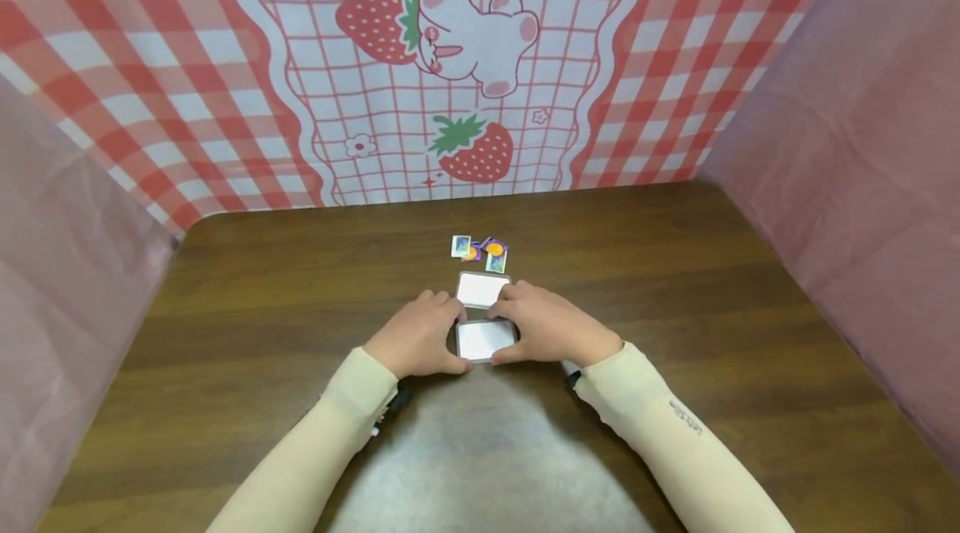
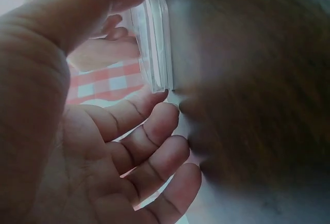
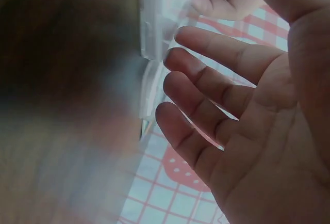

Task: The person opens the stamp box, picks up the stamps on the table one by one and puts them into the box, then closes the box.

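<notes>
A flat rectangular clear plastic case [image 1: 486, 341] lies on the table between the two hands, its top bright with glare. My left hand [image 1: 422, 337] holds its left end, with the thumb at the near corner and the index finger at the far corner in the left wrist view. At the right end, my right hand [image 1: 551, 325] grips the same case. In the right wrist view the other right fingers [image 3: 178, 87] spread loosely beside it. A second, similar case [image 1: 482, 289] lies just beyond, partly covered by the right fingers.
Several small printed cards [image 1: 461, 246], some purple and orange, lie loosely together beyond the cases. The brown wooden table [image 1: 300, 283] meets a red-checked strawberry cloth [image 1: 465, 33] at the back. Pink fabric [image 1: 847, 100] hangs at both sides.
</notes>
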Tool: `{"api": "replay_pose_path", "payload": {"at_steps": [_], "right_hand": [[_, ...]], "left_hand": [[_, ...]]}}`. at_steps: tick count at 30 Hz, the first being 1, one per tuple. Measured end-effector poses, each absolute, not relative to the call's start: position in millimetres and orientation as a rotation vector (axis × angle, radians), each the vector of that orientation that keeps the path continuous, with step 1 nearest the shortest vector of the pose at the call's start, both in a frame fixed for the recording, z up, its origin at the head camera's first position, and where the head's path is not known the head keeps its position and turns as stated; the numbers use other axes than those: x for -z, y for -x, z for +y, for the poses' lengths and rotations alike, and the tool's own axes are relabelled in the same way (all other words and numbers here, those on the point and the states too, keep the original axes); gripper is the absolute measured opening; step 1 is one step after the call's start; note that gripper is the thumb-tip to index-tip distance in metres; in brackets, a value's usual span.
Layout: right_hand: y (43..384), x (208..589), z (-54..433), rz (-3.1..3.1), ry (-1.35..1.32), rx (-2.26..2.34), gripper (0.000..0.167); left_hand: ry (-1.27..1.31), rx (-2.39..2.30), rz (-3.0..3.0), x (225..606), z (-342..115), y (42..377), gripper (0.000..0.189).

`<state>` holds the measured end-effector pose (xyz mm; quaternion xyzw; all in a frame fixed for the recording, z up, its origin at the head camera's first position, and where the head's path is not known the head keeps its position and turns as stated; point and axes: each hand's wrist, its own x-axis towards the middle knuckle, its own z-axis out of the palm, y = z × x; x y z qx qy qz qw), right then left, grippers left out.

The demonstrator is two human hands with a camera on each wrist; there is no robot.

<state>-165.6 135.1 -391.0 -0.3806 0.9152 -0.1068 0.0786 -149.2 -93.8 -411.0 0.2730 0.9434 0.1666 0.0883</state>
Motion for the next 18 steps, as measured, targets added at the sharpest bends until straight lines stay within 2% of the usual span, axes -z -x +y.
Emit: {"api": "replay_pose_path", "payload": {"at_steps": [6, 18], "right_hand": [[163.0, 398.3, 135.4, 2.717, 1.138, 0.241, 0.067], [163.5, 396.7, 128.8, 2.751, 1.114, 0.240, 0.056]], "left_hand": [[-0.813, -0.532, 2.769, 415.6, -93.6, 150.2, 0.057], [-0.728, -0.590, 2.761, 413.9, -96.1, 151.7, 0.060]]}}
